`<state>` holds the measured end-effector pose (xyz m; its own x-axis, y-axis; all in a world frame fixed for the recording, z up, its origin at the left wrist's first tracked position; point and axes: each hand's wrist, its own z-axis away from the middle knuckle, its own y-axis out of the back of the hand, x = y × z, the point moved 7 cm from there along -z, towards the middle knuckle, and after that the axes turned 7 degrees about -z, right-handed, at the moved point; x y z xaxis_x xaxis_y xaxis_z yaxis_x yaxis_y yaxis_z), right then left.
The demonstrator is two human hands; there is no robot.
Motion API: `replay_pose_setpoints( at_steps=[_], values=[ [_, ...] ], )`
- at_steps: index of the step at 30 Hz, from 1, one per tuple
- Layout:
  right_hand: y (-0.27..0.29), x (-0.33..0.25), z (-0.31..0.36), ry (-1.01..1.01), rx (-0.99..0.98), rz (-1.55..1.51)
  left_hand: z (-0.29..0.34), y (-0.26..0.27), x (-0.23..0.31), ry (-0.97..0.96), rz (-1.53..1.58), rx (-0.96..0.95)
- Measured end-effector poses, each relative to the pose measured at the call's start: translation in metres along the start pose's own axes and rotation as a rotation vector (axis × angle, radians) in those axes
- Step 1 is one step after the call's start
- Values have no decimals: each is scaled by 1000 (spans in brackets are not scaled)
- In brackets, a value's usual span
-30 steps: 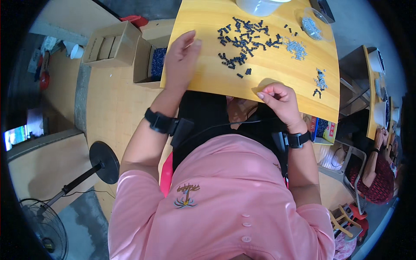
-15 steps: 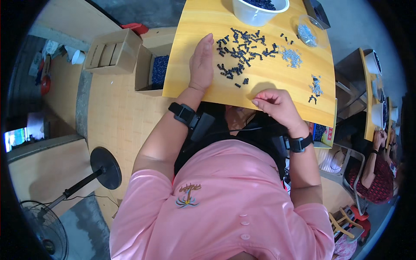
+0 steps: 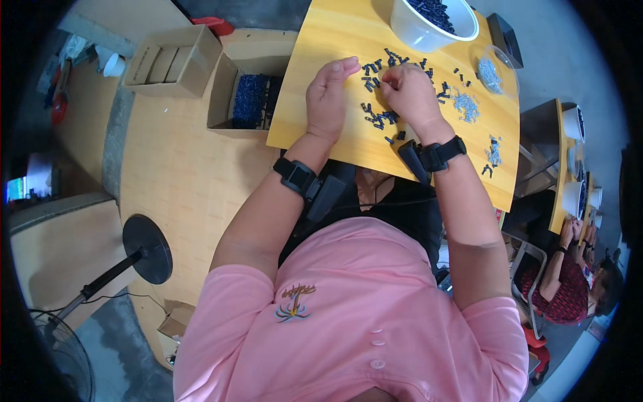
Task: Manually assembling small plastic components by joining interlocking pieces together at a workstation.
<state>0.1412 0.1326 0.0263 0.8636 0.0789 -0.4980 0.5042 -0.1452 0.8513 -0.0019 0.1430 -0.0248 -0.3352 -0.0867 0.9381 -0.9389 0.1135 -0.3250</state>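
Note:
Many small black tube-like pieces (image 3: 382, 119) lie scattered on the yellow wooden table (image 3: 301, 127). My right hand (image 3: 412, 97) is over the scatter, its thumb and fingers pinched together among the pieces; what sits in the pinch is too small to make out. Left of the scatter, my left hand (image 3: 326, 97) is raised on its side, fingers bent and pressed together with the tips toward the right hand. Whatever it may hold is hidden. A small heap of silvery pieces (image 3: 467, 107) lies right of the black ones, and a smaller mixed pile (image 3: 494, 153) lies nearer the right edge.
A white tub (image 3: 418, 37) of black pieces and a clear round dish (image 3: 490, 74) of silvery ones stand at the back. Left of the table is an open carton (image 3: 221, 100) with dark blue pieces. A floor fan's base (image 3: 147, 249) lies left; another person (image 3: 562, 288) sits far right.
My right hand has moved from the table's front edge forward and left into the black pieces. My left hand's fingers have bent toward the right. The whole view has shifted slightly.

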Motion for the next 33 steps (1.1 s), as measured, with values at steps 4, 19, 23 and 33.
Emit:
replay_pose_setpoints(
  at_steps=[4,19,23,33],
  values=[
    [-6,-8,-4,1,-55,66,1,-1,4,14,-95,-24],
    [30,-9,30,-74,62,-230,0,0,3,-161,-340,43],
    [43,2,79,-105,171,-423,13,-12,29,-474,-511,-43],
    [68,-4,112,-23,328,-381,59,-64,10,296,-93,-480]
  ],
)
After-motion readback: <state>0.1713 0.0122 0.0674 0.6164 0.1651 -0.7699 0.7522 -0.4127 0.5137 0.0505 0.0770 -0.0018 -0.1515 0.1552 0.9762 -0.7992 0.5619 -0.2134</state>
